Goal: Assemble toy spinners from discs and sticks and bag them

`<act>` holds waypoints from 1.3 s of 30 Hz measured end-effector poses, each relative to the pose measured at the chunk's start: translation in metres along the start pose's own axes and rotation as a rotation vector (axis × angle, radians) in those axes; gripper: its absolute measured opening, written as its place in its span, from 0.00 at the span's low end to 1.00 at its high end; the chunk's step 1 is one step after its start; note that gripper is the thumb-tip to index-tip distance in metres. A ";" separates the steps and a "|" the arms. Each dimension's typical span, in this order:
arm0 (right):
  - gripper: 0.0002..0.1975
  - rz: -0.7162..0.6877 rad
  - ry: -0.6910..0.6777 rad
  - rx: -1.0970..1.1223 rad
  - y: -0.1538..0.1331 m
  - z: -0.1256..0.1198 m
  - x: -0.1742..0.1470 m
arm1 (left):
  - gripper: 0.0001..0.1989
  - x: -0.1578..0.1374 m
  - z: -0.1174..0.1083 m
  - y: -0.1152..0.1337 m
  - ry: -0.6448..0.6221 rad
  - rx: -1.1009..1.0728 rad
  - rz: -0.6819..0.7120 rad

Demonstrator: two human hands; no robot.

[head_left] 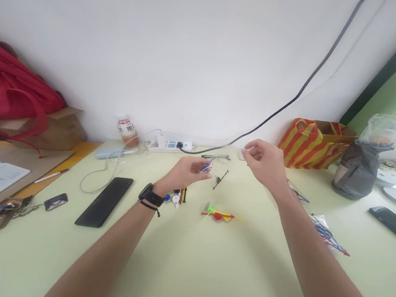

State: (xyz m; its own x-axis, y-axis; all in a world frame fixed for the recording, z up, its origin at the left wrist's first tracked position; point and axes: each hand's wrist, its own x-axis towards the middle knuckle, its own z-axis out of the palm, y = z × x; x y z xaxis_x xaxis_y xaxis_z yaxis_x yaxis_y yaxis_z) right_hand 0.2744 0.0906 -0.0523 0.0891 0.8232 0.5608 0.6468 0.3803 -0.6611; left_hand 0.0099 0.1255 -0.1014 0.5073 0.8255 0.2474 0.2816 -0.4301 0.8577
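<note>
My left hand point(188, 170), with a black watch at the wrist, pinches a small blue-and-white plastic piece point(206, 167) between thumb and fingers above the table. Off to its right, my right hand point(265, 162) is raised with thumb and index finger brought close together. Whether anything tiny is between them I cannot make out. Below the hands lie red, yellow and green plastic parts point(219, 215) with a pointed red arrow shape. A thin dark piece point(220, 179) rests between the hands. Small blue, white, black and red parts point(176, 198) lie under my left wrist.
At left are a black phone point(104, 202), keys point(6, 211) and a bottle point(127, 131). Glasses point(221, 158) and a power strip point(169, 145) lie by the wall. Bags of parts point(328, 233), a striped bag point(316, 144) and a grey bag point(356, 170) stand at right.
</note>
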 end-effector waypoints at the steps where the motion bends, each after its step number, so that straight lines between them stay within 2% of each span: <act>1: 0.06 0.007 -0.015 -0.036 0.000 -0.002 0.001 | 0.22 0.000 -0.001 -0.002 0.002 0.000 -0.003; 3: 0.06 0.010 -0.130 -0.113 0.001 -0.005 0.001 | 0.22 0.000 -0.003 -0.005 0.009 0.003 -0.011; 6: 0.05 -0.045 -0.492 -0.138 0.007 -0.002 -0.001 | 0.23 0.001 -0.007 -0.008 0.028 0.013 -0.020; 8: 0.07 -0.114 -0.733 -0.086 0.011 0.008 -0.005 | 0.23 0.001 -0.009 -0.010 0.040 0.013 -0.021; 10: 0.10 -0.192 -0.912 -0.036 0.011 0.022 -0.012 | 0.23 0.001 -0.011 -0.011 0.043 0.006 -0.017; 14: 0.15 -0.283 -1.138 0.013 -0.002 0.052 -0.031 | 0.23 0.001 -0.011 -0.012 0.041 -0.001 -0.020; 16: 0.17 -0.303 -1.187 0.035 -0.011 0.061 -0.040 | 0.23 0.001 -0.011 -0.013 0.038 0.004 -0.023; 18: 0.17 -0.320 -1.166 0.007 -0.018 0.068 -0.047 | 0.23 0.001 -0.010 -0.014 0.032 0.006 -0.021; 23: 0.08 -0.315 -1.194 -0.017 -0.016 0.073 -0.052 | 0.23 0.001 -0.010 -0.014 0.046 0.007 -0.019; 25: 0.08 -0.316 -1.146 0.000 -0.016 0.071 -0.051 | 0.23 0.001 -0.011 -0.013 0.046 0.018 -0.023; 28: 0.06 -0.303 -1.110 0.121 -0.022 0.064 -0.046 | 0.21 0.000 -0.012 -0.011 0.040 0.031 -0.015; 31: 0.04 -0.193 -1.112 0.351 -0.030 0.048 -0.036 | 0.19 -0.001 -0.013 -0.007 0.026 0.030 0.006; 34: 0.09 -0.095 -0.893 0.547 -0.033 0.027 -0.022 | 0.19 -0.001 -0.013 -0.006 0.002 0.016 0.013; 39: 0.16 0.065 -0.336 0.597 -0.019 -0.006 -0.003 | 0.21 -0.001 -0.014 -0.005 -0.015 0.008 -0.012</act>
State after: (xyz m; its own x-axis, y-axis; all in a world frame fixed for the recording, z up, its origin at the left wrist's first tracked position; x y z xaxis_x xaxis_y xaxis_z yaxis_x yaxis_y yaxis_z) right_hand 0.2666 0.0786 -0.0382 -0.1887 0.9017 0.3890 0.1112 0.4132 -0.9038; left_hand -0.0036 0.1326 -0.0996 0.5165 0.8248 0.2302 0.2943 -0.4235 0.8568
